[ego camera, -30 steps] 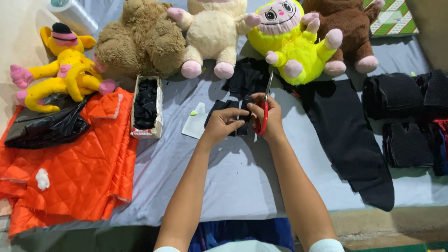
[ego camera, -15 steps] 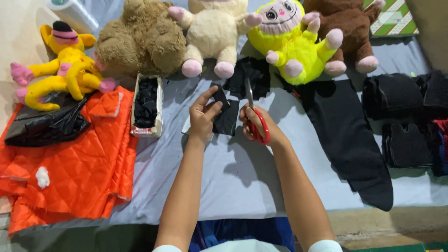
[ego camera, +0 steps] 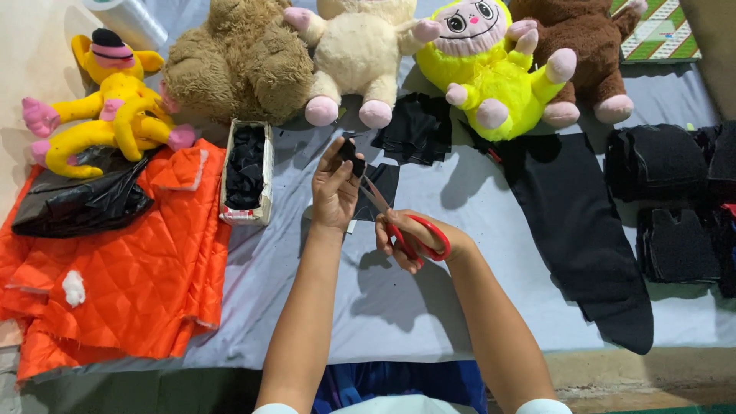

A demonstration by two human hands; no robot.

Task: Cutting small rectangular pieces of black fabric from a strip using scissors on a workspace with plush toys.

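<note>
- Our left hand pinches a small black fabric piece; our right hand grips red-handled scissors.
- Blades near our fingertips: we judge a nick possible.

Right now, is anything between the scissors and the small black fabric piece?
Nothing visible. The left hand pinches the small black fabric piece up off the table, and the red-handled scissors in the right hand point straight at it, blade tips just below the piece.
</note>
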